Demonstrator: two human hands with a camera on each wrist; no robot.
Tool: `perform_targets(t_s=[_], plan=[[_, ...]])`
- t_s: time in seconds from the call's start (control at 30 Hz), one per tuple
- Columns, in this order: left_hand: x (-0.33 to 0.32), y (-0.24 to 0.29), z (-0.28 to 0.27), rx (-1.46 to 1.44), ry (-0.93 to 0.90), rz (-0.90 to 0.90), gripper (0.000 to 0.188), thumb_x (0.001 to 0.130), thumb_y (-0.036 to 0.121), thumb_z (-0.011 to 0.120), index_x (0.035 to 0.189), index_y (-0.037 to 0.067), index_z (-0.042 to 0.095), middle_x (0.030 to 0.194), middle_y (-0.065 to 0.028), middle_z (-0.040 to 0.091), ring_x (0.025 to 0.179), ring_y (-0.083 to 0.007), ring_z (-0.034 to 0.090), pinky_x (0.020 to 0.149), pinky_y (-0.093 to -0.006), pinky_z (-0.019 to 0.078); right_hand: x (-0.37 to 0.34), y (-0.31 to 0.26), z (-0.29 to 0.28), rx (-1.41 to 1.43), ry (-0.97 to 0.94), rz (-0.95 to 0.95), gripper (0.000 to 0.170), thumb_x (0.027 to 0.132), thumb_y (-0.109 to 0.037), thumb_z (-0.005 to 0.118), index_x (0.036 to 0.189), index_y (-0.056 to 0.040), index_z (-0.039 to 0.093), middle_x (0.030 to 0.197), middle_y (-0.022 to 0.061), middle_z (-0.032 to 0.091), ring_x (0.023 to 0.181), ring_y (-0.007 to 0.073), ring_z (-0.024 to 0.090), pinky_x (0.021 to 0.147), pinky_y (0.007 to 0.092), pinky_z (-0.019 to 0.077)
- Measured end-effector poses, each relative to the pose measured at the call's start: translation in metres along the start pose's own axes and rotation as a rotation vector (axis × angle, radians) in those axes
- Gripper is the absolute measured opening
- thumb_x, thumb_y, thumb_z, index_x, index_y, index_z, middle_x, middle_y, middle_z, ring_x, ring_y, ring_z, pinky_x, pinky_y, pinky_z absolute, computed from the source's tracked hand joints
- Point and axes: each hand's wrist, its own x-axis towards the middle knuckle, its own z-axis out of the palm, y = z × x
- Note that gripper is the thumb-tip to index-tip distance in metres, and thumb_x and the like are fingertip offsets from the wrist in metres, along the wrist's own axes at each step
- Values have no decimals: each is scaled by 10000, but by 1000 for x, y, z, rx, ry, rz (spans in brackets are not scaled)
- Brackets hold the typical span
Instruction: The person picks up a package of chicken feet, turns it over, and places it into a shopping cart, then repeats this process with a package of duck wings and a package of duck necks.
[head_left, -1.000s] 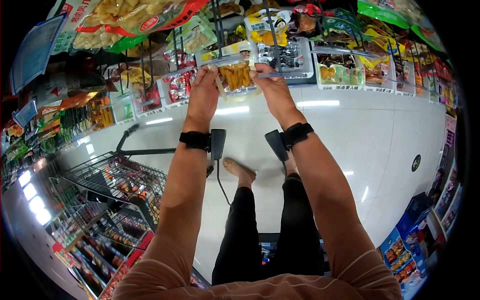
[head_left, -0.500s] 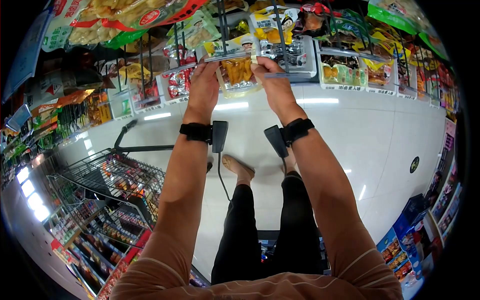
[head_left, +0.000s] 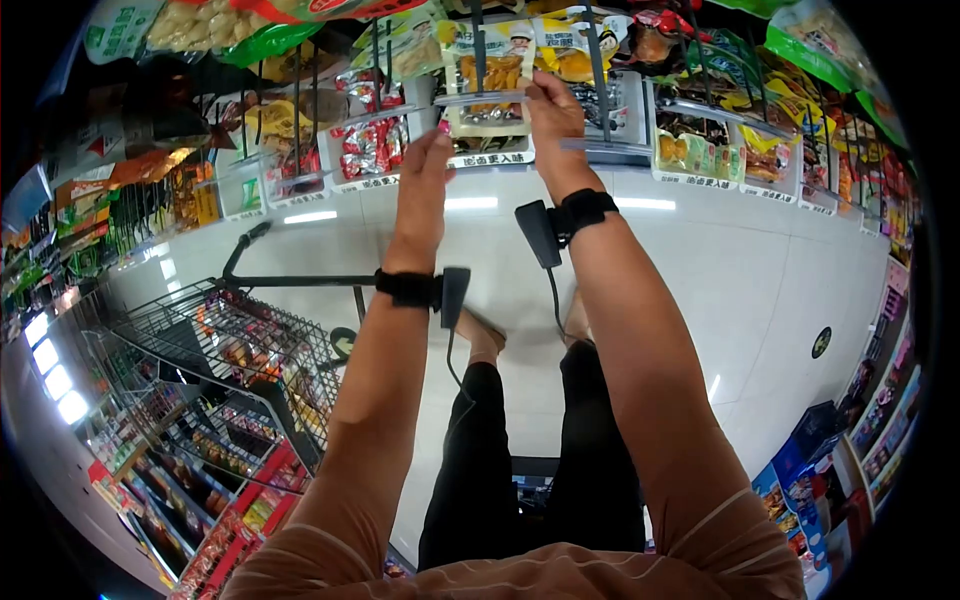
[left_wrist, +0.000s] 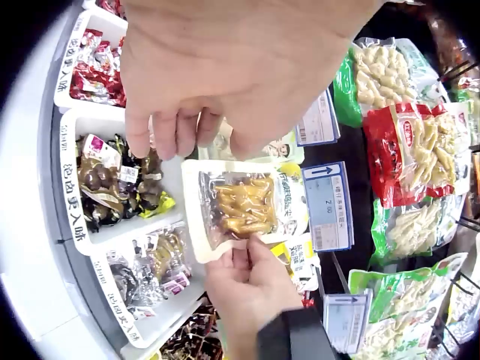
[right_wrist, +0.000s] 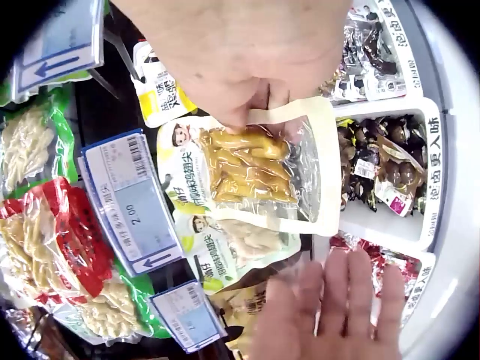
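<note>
A clear-windowed snack packet (head_left: pixel 490 75) of golden-brown pieces, with a pale border and a printed header, is held upright in front of the rack. My right hand (head_left: pixel 558 120) pinches its right edge between thumb and fingers; the right wrist view shows this hand (right_wrist: pixel 240 60) at the packet's (right_wrist: pixel 251 176) side. Lower and to the left, my left hand (head_left: pixel 425 185) is apart from the packet, fingers extended and loosely together. In the left wrist view, the left hand (left_wrist: pixel 232 67) is just above the packet (left_wrist: pixel 241 208), holding nothing.
White bins (left_wrist: pixel 79 232) of small wrapped snacks line the shelf's front edge. Price tags (right_wrist: pixel 131 201) and hanging bags (left_wrist: pixel 412 150) surround the packet, between dark metal hooks. A wire shopping cart (head_left: pixel 230 350) stands on the tiled floor at left.
Both hands held the packet earlier; the left hand has let go and drawn back down. The right hand has moved the packet up and slightly right against the rack.
</note>
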Motion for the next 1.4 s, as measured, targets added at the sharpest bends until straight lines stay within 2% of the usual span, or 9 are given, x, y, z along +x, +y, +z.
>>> perform_targets(t_s=[0.2, 0.43, 0.53, 0.73, 0.87, 1.0, 1.2, 1.27, 1.4], plan=[[-101, -20, -28, 56, -13, -103, 433, 973, 318, 545, 1295, 29, 513, 1198, -81, 597, 1142, -175, 559, 953, -341, 444, -14, 16, -49, -486, 68, -48, 349, 926, -229, 654, 1195, -14, 604, 1065, 42, 652, 975, 107, 579, 871, 244, 449], [-218, 31, -64, -68, -101, -74, 415, 988, 227, 561, 1338, 26, 464, 1087, -61, 624, 1008, -140, 610, 841, -270, 474, -159, -1, -104, -550, -201, 658, 339, 940, -238, 608, 1185, -6, 584, 1013, 124, 677, 932, 224, 663, 828, 343, 547], [-268, 94, -109, 2, -16, -98, 386, 985, 186, 573, 1328, 36, 479, 880, -19, 578, 859, -103, 609, 719, -238, 462, -239, -26, -85, -652, -418, 846, 302, 944, -246, 591, 1121, -2, 607, 968, 123, 685, 830, 199, 676, 731, 312, 556], [-333, 147, -242, -106, 444, 193, 351, 979, 131, 578, 1302, 22, 496, 907, -38, 608, 848, -115, 612, 799, -251, 495, -320, -58, 7, -780, -688, 917, 320, 969, -264, 574, 1145, 2, 600, 1010, 147, 673, 853, 204, 668, 759, 325, 562], [-338, 116, -365, -8, 814, 294, 303, 972, 191, 578, 1188, -21, 552, 932, -69, 648, 755, -120, 625, 645, -247, 507, -338, -61, 72, -782, -808, 849, 305, 976, -246, 561, 1149, 3, 598, 1017, 139, 670, 880, 203, 661, 772, 323, 555], [-343, 41, -487, -15, 1012, 205, 264, 948, 205, 602, 1082, -23, 601, 801, -60, 652, 760, -107, 638, 648, -244, 509, -358, -65, 136, -789, -860, 796, 286, 988, -226, 534, 1152, -2, 600, 1028, 139, 668, 906, 208, 656, 792, 325, 545], [-357, -84, -579, 740, 824, -325, 398, 869, 311, 590, 974, -61, 683, 1024, -285, 668, 957, -460, 636, 856, -480, 509, -391, -54, 181, -810, -880, 821, 279, 1001, -220, 513, 1160, -9, 603, 1038, 133, 668, 921, 207, 649, 819, 328, 531], [-347, -146, -591, 906, 622, -539, 420, 854, 314, 604, 1041, -57, 668, 1037, -282, 670, 1004, -435, 640, 891, -467, 505, -405, -49, 192, -799, -894, 838, 276, 1003, -218, 511, 1163, -13, 605, 1039, 130, 668, 917, 203, 648, 816, 325, 527], [-343, -167, -554, 639, 549, -712, 504, 803, 333, 656, 1153, -28, 629, 1143, -279, 645, 1103, -398, 614, 941, -437, 493, -424, -40, 207, -807, -902, 866, 273, 1002, -216, 512, 1162, -18, 609, 1031, 125, 671, 902, 195, 646, 807, 320, 521]])
